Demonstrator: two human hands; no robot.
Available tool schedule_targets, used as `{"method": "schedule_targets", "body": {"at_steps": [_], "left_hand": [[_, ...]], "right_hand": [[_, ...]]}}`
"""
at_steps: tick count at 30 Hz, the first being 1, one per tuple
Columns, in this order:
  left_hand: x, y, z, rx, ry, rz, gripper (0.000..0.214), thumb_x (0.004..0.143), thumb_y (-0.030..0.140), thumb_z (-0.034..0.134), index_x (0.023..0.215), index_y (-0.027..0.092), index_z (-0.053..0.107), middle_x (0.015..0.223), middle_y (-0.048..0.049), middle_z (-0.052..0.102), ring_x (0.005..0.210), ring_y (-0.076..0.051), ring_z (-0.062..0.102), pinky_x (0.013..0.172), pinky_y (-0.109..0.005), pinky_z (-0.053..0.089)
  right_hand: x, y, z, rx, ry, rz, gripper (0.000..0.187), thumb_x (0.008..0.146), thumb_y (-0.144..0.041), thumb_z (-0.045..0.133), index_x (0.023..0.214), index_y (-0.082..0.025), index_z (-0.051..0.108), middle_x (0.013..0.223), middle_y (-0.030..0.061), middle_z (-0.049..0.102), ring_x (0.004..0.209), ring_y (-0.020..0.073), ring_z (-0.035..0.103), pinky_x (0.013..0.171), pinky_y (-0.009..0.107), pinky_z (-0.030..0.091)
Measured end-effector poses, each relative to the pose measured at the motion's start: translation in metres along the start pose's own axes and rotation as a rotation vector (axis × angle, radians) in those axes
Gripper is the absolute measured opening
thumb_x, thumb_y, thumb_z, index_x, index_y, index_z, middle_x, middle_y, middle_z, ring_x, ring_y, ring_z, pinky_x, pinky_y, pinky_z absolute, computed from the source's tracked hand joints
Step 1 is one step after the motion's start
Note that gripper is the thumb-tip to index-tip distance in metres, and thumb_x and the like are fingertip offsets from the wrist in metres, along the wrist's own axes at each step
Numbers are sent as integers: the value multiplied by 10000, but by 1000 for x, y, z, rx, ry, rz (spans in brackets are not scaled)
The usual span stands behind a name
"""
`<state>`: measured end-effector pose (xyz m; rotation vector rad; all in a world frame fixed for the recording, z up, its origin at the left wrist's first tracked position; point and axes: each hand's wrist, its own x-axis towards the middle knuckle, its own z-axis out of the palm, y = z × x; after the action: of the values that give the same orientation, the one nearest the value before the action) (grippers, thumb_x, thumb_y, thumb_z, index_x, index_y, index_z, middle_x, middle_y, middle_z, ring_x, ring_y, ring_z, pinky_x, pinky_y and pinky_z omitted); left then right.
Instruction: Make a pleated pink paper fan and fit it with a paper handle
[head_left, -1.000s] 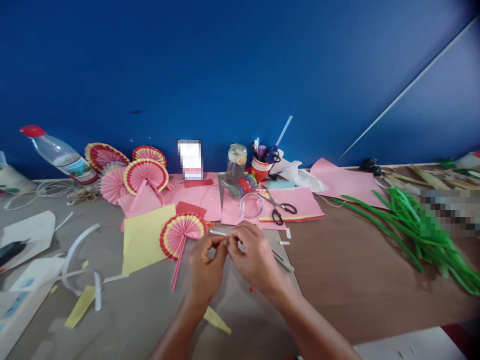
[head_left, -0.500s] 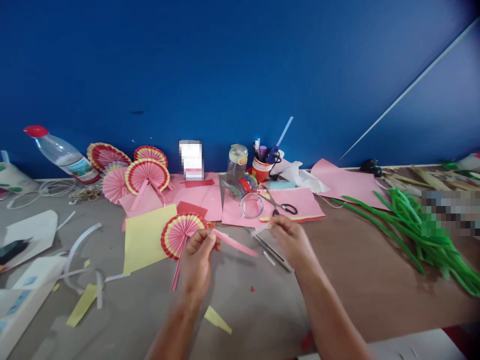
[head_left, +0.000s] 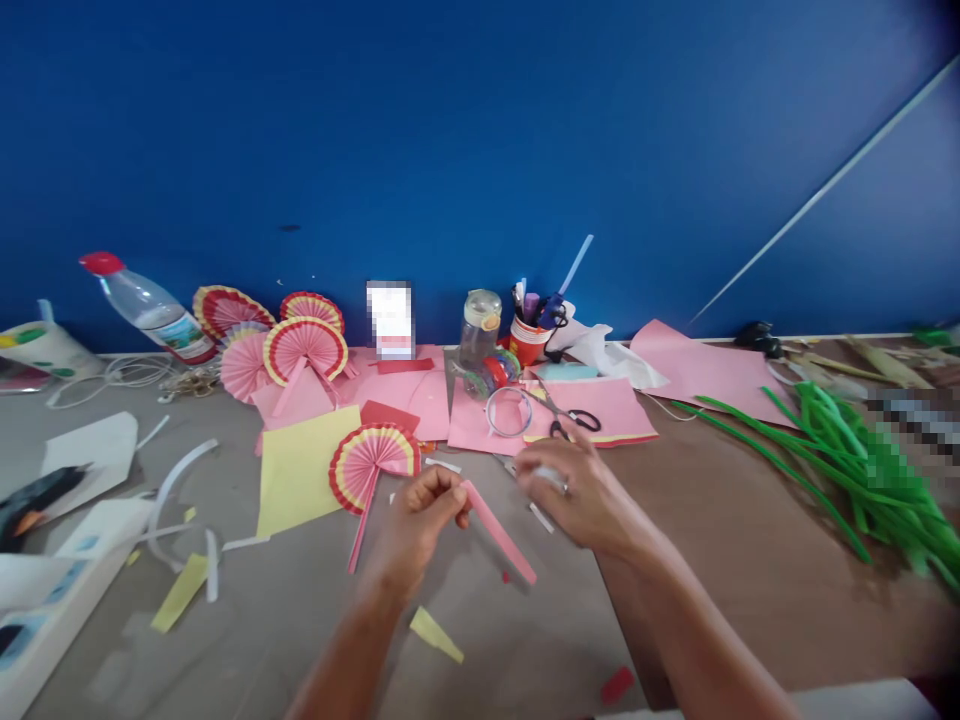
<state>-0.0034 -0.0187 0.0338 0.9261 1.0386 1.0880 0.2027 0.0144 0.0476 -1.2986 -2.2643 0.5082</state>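
My left hand [head_left: 431,515] pinches one end of a narrow pink paper strip [head_left: 501,535] between thumb and fingers. The strip's free end slants down to the right, above the grey tabletop. My right hand [head_left: 574,490] is bent over a metal craft knife [head_left: 504,463], mostly hidden beneath it. Motion smears its fingers, and a whitish patch shows by them, too blurred to name. Just left of my left hand lies a pleated pink paper fan [head_left: 373,462] with a red and yellow rim. Black-handled scissors [head_left: 583,421] and a roll of clear tape [head_left: 510,412] lie beyond my right hand.
More paper fans [head_left: 306,350] stand by the blue wall, near a tilted bottle [head_left: 161,318]. A yellow sheet [head_left: 304,470], a jar [head_left: 480,325] and a red cup of tools [head_left: 529,342] are at the back. Green pipe cleaners [head_left: 847,460] lie right; a power strip [head_left: 75,590] lies left.
The pink strip has swung to point more steeply downward, with my left hand shifted slightly right. My right hand has turned over and moved lower over the craft knife. The view has shifted slightly.
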Motion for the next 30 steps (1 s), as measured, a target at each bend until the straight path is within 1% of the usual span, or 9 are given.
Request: {"method": "schedule_targets", "body": {"at_steps": [2, 4, 6, 11, 14, 17, 18, 22, 30], "left_hand": [[-3, 3, 2, 34, -4, -4, 157, 775, 282, 603, 683, 158, 579, 570, 21, 535, 571, -96, 472, 593, -225, 355], [-5, 6, 6, 54, 4, -21, 162, 776, 290, 597, 682, 159, 584, 571, 19, 540, 569, -98, 474, 592, -227, 355], [-6, 9, 10, 68, 30, -38, 172, 764, 299, 607, 667, 159, 587, 560, 19, 538, 557, -100, 474, 586, -229, 357], [-5, 11, 16, 72, 57, 37, 195, 784, 298, 585, 655, 155, 617, 578, 3, 549, 582, -115, 500, 601, -236, 388], [-9, 4, 9, 49, 87, 24, 173, 785, 321, 593, 784, 160, 656, 693, -19, 604, 624, -122, 530, 637, -249, 414], [-19, -8, -1, -36, 278, 20, 308, 740, 362, 654, 1004, 204, 640, 970, -51, 638, 763, -144, 582, 737, -277, 439], [-23, -12, -4, -62, 298, 23, 326, 730, 373, 667, 1005, 200, 642, 925, -51, 650, 783, -153, 585, 749, -278, 438], [-35, -21, -6, -237, 216, -11, 194, 763, 345, 640, 831, 163, 639, 555, 20, 545, 564, -108, 518, 600, -246, 420], [-33, -18, -11, -467, 377, -4, 201, 688, 295, 697, 635, 159, 558, 503, 56, 492, 451, -62, 435, 469, -205, 381]], "right_hand": [[1, -4, -3, 99, -195, -5, 370, 747, -462, 626, 1045, -242, 652, 1133, 90, 621, 1146, 286, 504, 1024, 492, 300], [1, -8, -6, 266, -178, 41, 596, 719, -533, 627, 1226, -228, 553, 1273, 124, 535, 1244, 315, 409, 1010, 484, 325], [0, -14, -6, 490, -126, 90, 566, 798, -484, 549, 1295, -222, 478, 1257, 118, 548, 1208, 275, 455, 975, 432, 375], [2, -36, 17, 771, -256, 265, 138, 783, -276, 580, 844, -184, 662, 803, 26, 675, 763, 162, 607, 706, 276, 463], [3, -40, 33, 951, -227, 429, 176, 769, -309, 593, 668, -165, 600, 563, -18, 599, 521, 97, 515, 546, 219, 408], [6, -44, 44, 1137, -225, 529, 235, 723, -360, 641, 620, -162, 569, 525, -18, 597, 464, 83, 488, 486, 204, 364], [8, -47, 48, 1181, -244, 544, 247, 706, -373, 655, 615, -159, 570, 529, -14, 605, 459, 83, 493, 475, 202, 355], [17, -65, 63, 1221, -358, 548, 271, 640, -389, 700, 588, -146, 592, 501, -16, 596, 429, 75, 489, 461, 198, 352], [30, -77, 91, 1132, -412, 507, 136, 655, -241, 601, 555, -150, 599, 495, -25, 594, 419, 68, 493, 453, 189, 372]]}}
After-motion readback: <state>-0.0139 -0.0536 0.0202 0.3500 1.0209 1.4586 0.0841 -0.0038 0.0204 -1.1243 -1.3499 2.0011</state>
